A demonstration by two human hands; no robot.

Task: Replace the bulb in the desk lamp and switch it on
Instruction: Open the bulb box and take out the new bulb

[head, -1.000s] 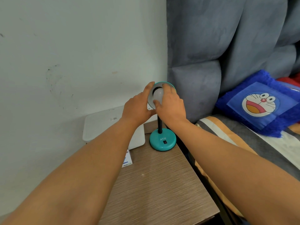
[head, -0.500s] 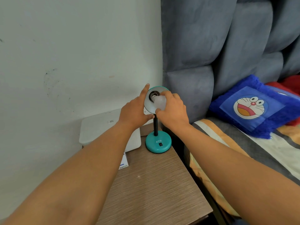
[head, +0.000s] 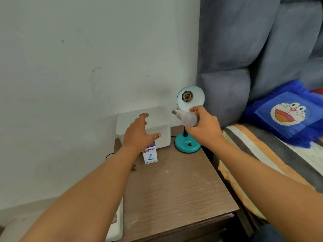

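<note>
Bulb (head: 187, 118) sits gripped in your right hand (head: 205, 130), socket (head: 186, 96) empty, left hand (head: 139, 132) open; fitting the new one and switching on remain.

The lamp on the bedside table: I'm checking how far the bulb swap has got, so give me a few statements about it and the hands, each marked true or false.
1. The lamp's socket is empty. True.
2. The right hand holds a bulb. True.
3. The left hand grips the lamp shade. False: it hovers open over the small box, away from the shade.
4. The bulb's screw base points toward the bed. False: it points left, toward the wall.
5. The lamp's teal base stands on the wooden table. True.
</note>
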